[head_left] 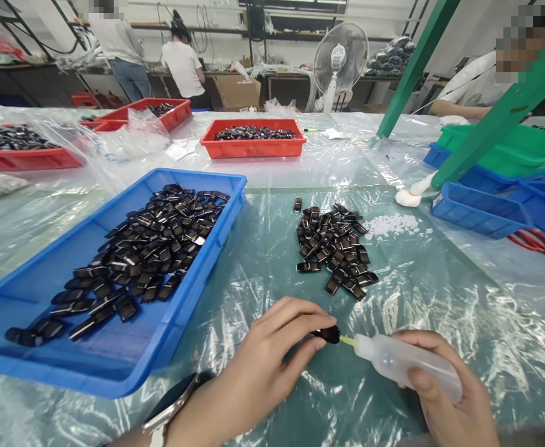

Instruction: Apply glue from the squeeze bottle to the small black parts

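Between the thumb and fingers of my left hand (277, 354) is a small glossy black piece (329, 334), shaped like a toy car body. My right hand (459, 385) grips a translucent squeeze bottle (412, 363), tilted so that its thin yellowish tip (347, 340) meets the right end of that piece. I cannot tell whether anything flows from the tip. Beyond my hands lies a heap of similar black pieces (335, 245), with a scatter of small white bits (391, 225) to its right.
On the left stands a blue tray (179, 347) piled with black pieces. A red bin (254, 148) is farther back. Green posts (416, 68) rise at the right, near blue bins (480, 211) and red-handled pliers (533, 240). Other people and a fan (340, 59) are behind.
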Available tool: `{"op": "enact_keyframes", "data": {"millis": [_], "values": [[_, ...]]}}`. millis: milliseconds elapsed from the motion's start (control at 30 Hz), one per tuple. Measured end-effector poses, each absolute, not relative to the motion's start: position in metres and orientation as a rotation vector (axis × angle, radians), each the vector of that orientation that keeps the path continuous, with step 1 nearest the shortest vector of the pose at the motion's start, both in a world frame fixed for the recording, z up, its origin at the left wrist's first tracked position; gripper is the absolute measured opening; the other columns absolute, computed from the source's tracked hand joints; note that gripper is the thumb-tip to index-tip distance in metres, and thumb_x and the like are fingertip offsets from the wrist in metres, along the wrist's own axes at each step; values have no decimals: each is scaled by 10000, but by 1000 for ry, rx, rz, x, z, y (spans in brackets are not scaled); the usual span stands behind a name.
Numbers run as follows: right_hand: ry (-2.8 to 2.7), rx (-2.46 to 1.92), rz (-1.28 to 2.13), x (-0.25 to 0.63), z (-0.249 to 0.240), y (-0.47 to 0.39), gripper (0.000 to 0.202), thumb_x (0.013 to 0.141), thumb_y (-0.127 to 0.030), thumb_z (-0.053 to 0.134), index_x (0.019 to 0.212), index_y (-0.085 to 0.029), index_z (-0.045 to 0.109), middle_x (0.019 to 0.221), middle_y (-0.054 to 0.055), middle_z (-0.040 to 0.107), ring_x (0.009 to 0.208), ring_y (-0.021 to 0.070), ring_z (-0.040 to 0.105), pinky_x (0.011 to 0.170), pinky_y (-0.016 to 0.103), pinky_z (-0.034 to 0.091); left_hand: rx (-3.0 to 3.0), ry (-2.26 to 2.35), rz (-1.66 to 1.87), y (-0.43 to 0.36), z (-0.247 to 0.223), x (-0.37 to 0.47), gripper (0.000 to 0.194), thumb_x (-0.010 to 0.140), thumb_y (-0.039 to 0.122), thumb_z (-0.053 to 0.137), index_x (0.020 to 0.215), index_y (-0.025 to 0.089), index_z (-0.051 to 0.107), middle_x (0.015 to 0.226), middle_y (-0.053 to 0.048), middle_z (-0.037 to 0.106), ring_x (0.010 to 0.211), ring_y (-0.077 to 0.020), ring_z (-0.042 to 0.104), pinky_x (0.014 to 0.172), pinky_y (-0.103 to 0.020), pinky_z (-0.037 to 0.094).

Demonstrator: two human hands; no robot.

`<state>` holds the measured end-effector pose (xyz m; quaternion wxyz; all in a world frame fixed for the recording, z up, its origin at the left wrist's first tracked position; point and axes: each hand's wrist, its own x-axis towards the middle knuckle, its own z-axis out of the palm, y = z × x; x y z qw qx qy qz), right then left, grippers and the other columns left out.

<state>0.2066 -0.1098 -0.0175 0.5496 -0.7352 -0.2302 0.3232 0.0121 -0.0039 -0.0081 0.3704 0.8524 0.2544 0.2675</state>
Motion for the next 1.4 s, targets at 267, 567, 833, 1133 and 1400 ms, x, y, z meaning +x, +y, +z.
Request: {"op": "enact_keyframes", "data": {"millis": [267, 567, 833, 1133, 1400], "values": [[-554, -1717, 775, 207, -18, -110, 526, 559, -774, 748, 721, -278, 686, 770, 23, 517, 615, 160, 427, 507, 224, 376, 2199, 633, 672, -4, -7, 13, 303, 1030, 142, 487, 1280, 302, 547, 1205, -7, 601, 1074, -164, 562, 886, -293, 490], [-522, -1747, 717, 204, -20, -110, 558, 519, -776, 767, 740, -272, 676, 829, 22, 570, 670, 168, 460, 568, 227, 395, 2184, 662, 671, -4, -7, 11, 282, 1030, 180, 500, 1281, 301, 542, 1193, -8, 605, 1062, -158, 583, 865, -283, 506], [-494, -1578, 573, 207, -32, -113, 622, 571, -783, 746, 842, -236, 626, 806, 25, 561, 624, 164, 488, 533, 265, 388, 2113, 853, 849, 1, -8, 10, 317, 1033, 255, 503, 1330, 367, 517, 1190, -4, 646, 1097, -183, 608, 888, -329, 526], [-659, -1501, 775, 243, -25, -99, 364, 898, -544, 584, 1128, -263, 612, 1112, 99, 695, 1197, 303, 596, 982, 427, 488, 1865, 1149, 1016, 16, -11, 9, 304, 1027, 338, 463, 1310, 271, 552, 1188, -64, 682, 1084, -231, 659, 888, -380, 548], [-1056, -1748, 404, 286, -33, -52, 562, 748, -575, 731, 1163, -216, 608, 1074, 115, 701, 872, 274, 675, 712, 397, 542, 1902, 987, 877, 7, -13, 14, 239, 1030, 331, 473, 1217, 277, 613, 1103, -51, 673, 1028, -222, 666, 738, -297, 567]]}}
